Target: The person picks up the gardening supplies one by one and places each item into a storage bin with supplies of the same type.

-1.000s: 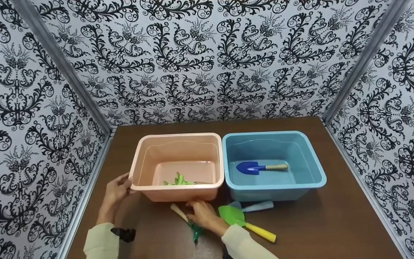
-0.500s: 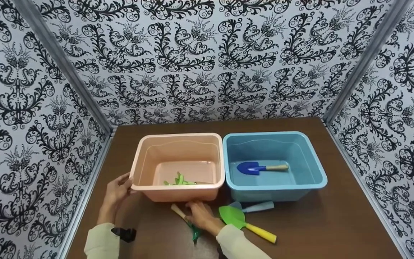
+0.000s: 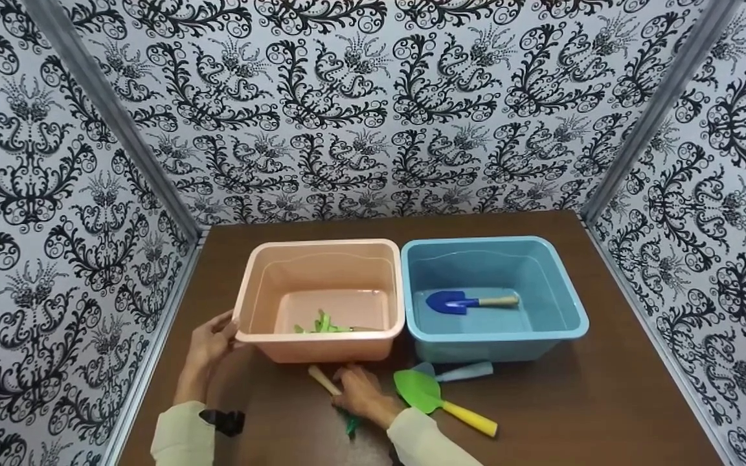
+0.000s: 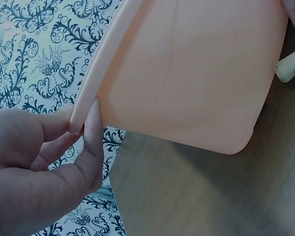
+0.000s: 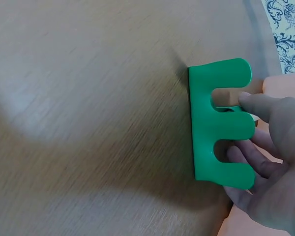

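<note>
My left hand pinches the rim of the peach plastic tub at its near left corner. In the left wrist view the thumb and fingers lie on either side of that rim. Just in front of the tub, my right hand grips a small hand rake with green prongs and a wooden handle. The right wrist view shows the thumb and fingers about the rake's neck, partly hidden behind the prongs. Inside the peach tub lies a light green pronged tool, partly hidden by the near wall.
A blue tub stands right beside the peach one, holding a blue trowel with a wooden handle. On the brown table, a green trowel with a yellow handle and a grey-blue tool lie in front of it.
My right hand has shifted slightly over the rake, covering more of its green head and taking hold of its neck. My left hand stays on the tub's rim.
</note>
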Demonstrator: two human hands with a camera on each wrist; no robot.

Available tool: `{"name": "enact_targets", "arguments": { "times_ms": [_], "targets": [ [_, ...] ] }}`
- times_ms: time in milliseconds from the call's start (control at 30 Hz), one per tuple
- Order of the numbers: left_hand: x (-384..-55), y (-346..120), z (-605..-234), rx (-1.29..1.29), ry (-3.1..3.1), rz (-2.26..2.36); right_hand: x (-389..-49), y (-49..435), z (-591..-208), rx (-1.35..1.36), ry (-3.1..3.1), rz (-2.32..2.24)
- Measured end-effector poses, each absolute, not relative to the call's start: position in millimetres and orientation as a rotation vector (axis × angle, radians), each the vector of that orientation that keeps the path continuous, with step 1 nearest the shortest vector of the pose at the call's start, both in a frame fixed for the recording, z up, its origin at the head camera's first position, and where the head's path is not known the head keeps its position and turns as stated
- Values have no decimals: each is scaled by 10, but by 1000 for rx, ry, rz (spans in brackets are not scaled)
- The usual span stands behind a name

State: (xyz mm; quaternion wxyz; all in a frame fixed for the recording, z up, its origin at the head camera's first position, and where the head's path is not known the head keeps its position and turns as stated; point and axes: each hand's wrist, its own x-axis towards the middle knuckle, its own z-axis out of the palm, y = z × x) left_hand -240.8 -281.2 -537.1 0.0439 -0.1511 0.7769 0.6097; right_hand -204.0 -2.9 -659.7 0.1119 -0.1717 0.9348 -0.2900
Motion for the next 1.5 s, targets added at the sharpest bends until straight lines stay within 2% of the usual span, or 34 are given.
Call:
{"name": "enact_targets", "arguments": {
  "times_ms": [367, 867, 1233, 1500],
  "targets": [
    [-2411, -2796, -5386, -470, 2400, 1869, -2013, -84, -6567, -488, 2656, -899],
    [-2431, -2805, -5391, -472, 2399, 1874, -1985, -43, -6422, -604, 2625, -946],
    [-2429, -2825, -5365, -486, 2344, 1866, -1942, 69, -6208, -760, 2662, -1007],
    [-2425, -2819, -5369, -470, 2328, 1896, -1886, 89, -5913, -865, 2695, -924]
  ]
}}
